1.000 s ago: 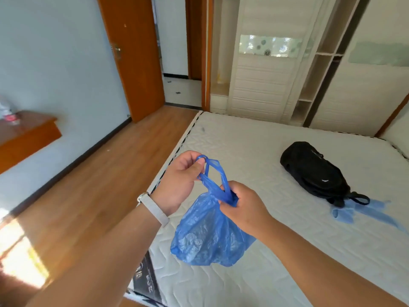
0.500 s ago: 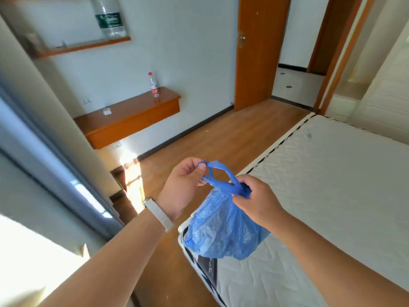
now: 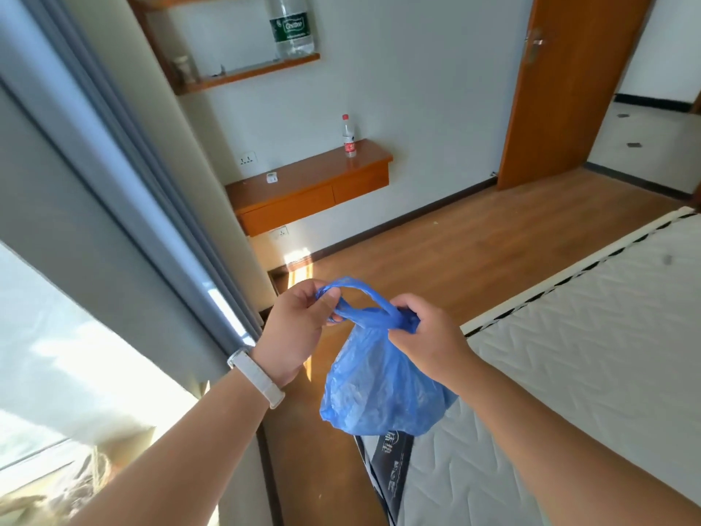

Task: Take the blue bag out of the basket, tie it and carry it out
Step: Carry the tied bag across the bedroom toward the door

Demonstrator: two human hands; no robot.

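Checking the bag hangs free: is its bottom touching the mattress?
Cannot tell. In the head view the blue bag overlaps the mattress corner, hiding any gap.

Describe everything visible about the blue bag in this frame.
The blue bag is thin, crinkled, translucent plastic, bulging slightly at the bottom. It hangs in the air above the mattress corner and wood floor. Its handles are drawn into twisted loops: the left hand pinches one loop, the right hand grips the gathered neck. No finished knot is visible.
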